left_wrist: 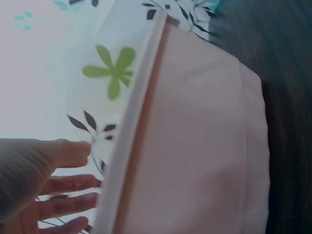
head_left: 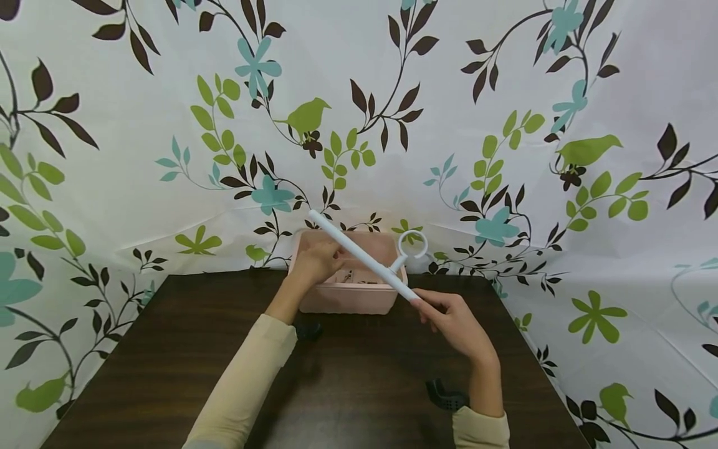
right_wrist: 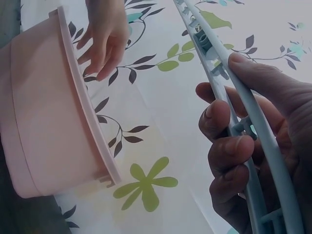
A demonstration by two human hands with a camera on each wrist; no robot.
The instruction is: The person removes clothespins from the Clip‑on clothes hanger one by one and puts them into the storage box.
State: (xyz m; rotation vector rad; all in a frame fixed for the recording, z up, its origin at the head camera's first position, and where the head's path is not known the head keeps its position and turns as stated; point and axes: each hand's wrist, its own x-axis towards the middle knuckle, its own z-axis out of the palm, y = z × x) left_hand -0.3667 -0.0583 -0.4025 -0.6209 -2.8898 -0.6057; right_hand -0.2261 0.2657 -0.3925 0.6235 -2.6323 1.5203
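In head view only, rod's ring (head_left: 413,244).

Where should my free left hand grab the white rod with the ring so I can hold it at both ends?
Probably the bare upper end of the white rod, coming from the left over the pink tub. The right hand already grips the lower end, and the ring sticks out on the right, so that stretch is smooth and unobstructed.

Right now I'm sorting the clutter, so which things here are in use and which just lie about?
In use:
white bar with ring, held by right hand
pink tub, left hand over it

Lying about:
two black pieces on table
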